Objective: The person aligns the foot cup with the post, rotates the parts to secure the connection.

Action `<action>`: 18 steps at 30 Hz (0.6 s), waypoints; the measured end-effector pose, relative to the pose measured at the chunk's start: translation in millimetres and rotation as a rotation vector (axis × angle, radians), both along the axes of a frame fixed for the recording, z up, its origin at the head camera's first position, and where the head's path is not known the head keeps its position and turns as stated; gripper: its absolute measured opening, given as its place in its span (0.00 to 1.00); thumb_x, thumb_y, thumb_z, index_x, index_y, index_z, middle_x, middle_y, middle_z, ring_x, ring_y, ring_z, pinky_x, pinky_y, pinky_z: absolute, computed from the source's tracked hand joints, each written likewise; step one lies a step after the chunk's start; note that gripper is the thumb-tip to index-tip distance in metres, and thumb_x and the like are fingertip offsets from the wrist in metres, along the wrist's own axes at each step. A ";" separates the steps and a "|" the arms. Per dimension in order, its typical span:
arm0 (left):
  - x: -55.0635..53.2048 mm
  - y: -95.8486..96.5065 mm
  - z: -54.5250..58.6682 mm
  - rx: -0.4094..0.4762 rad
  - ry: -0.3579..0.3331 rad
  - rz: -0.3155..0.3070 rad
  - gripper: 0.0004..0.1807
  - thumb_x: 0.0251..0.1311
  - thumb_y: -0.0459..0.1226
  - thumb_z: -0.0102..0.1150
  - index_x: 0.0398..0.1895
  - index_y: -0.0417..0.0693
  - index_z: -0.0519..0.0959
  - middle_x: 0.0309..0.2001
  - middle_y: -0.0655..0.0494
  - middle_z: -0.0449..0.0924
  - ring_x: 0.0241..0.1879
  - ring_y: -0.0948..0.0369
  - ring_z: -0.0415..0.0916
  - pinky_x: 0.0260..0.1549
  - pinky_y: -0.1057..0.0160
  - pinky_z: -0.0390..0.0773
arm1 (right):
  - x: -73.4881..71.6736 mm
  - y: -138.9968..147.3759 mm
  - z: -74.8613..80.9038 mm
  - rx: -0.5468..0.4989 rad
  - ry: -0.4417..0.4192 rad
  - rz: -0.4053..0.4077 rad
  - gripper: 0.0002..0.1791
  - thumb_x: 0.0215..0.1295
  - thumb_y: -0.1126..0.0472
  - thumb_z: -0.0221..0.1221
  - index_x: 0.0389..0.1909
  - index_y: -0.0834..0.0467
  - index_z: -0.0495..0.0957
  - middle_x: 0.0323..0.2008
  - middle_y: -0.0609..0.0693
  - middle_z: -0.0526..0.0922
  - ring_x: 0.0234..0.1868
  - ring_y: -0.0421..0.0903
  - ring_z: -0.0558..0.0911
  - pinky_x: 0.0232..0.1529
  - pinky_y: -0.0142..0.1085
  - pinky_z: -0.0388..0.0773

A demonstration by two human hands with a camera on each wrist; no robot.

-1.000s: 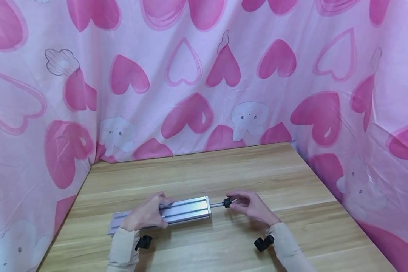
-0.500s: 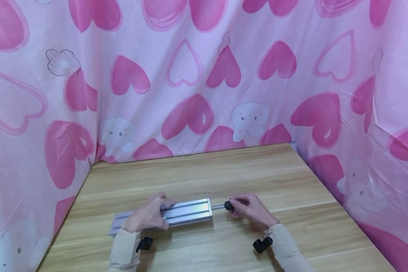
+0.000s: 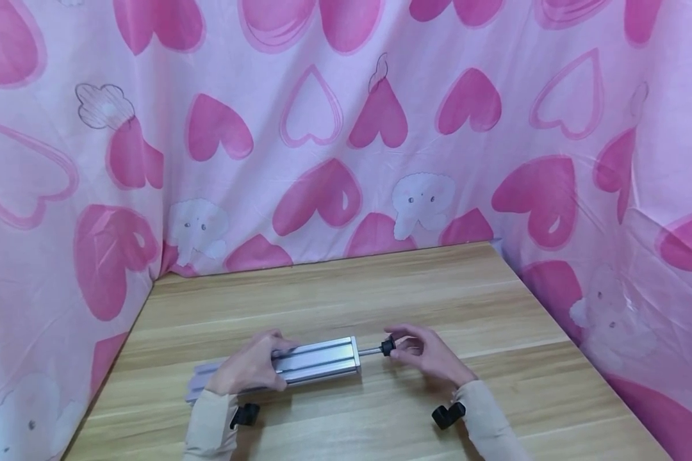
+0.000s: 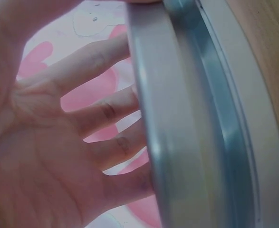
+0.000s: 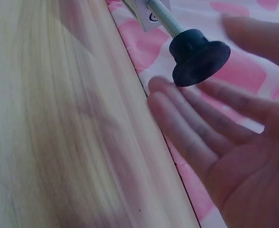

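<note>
- The left hand [image 3: 252,365] grips the silvery metal bar [image 3: 320,360], thumb on the near side and the other fingers on the far side.
- In the head view the bar lies in the lower part, toward 7 o'clock from the middle, over the wooden desk [image 3: 334,298]; whether it rests on the wood along its length, I cannot tell.
- A thin threaded rod [image 3: 371,351] comes out of the bar's end toward 3 o'clock and carries a black knob [image 3: 387,346] at its tip.
- The right hand [image 3: 431,355] is at 3 o'clock from the knob, its fingers loosely spread around it, with the thumb well clear in the right wrist view; any light fingertip touch is too unclear to tell.
- What has just changed: half a second ago those fingers pinched the knob, and now they are apart. The bar and the left hand look much the same.
- For the work in hand, that seems to mean nothing is turning or pulling the knob at this instant, while the left hand alone steadies the bar.
- A pink heart-patterned curtain [image 3: 346,186] hangs at 12 o'clock, beyond the desk.
</note>
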State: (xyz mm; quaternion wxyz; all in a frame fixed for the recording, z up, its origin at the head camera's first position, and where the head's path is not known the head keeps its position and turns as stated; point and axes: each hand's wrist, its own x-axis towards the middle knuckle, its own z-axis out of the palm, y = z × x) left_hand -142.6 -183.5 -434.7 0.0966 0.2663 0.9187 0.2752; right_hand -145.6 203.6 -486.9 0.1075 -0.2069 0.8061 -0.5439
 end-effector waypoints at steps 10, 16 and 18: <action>-0.1 4.6 -0.7 -0.033 -0.023 0.022 0.43 0.31 0.33 0.79 0.62 0.43 0.80 0.44 0.53 0.77 0.40 0.60 0.71 0.38 0.65 0.74 | 0.8 0.7 0.3 -0.077 -0.011 0.034 0.28 0.61 0.67 0.68 0.63 0.65 0.75 0.56 0.59 0.83 0.55 0.52 0.85 0.58 0.34 0.79; 0.3 6.8 -0.7 -0.040 -0.023 0.037 0.43 0.31 0.33 0.79 0.62 0.43 0.80 0.45 0.53 0.78 0.40 0.59 0.71 0.39 0.65 0.74 | -1.9 2.7 -1.0 -0.022 0.001 0.022 0.28 0.62 0.60 0.68 0.63 0.63 0.76 0.56 0.60 0.83 0.53 0.49 0.85 0.56 0.31 0.79; 0.0 7.4 0.0 -0.040 -0.025 0.038 0.43 0.31 0.33 0.79 0.62 0.42 0.80 0.45 0.53 0.77 0.40 0.60 0.71 0.38 0.65 0.74 | -2.4 3.7 -1.1 -0.003 -0.005 0.011 0.27 0.63 0.58 0.67 0.62 0.62 0.77 0.55 0.60 0.83 0.52 0.48 0.85 0.55 0.30 0.79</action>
